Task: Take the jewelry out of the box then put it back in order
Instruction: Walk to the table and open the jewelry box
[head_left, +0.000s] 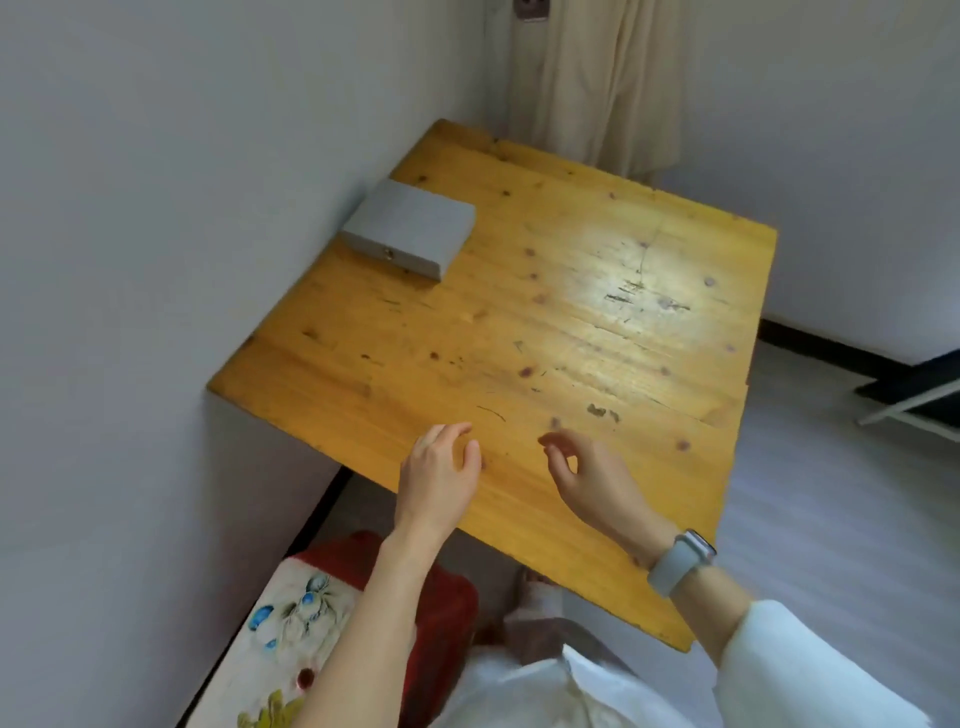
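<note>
You have bare table (545, 332) across the middle of the frame, from your hands up to the closed grey box (410, 228) at upper left. The wall (156, 208) hems the box's left side; its right side lies free.

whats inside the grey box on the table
Nothing inside shows: the grey box lies closed on the wooden table by the wall, lid down, small round clasp facing the person. Its contents are covered. Both hands, left hand and right hand, hover empty near the front edge.

Your left hand (441, 470) and right hand (587, 470) reach toward 12 o'clock, side by side, fingers loosely curled, holding nothing.
</note>
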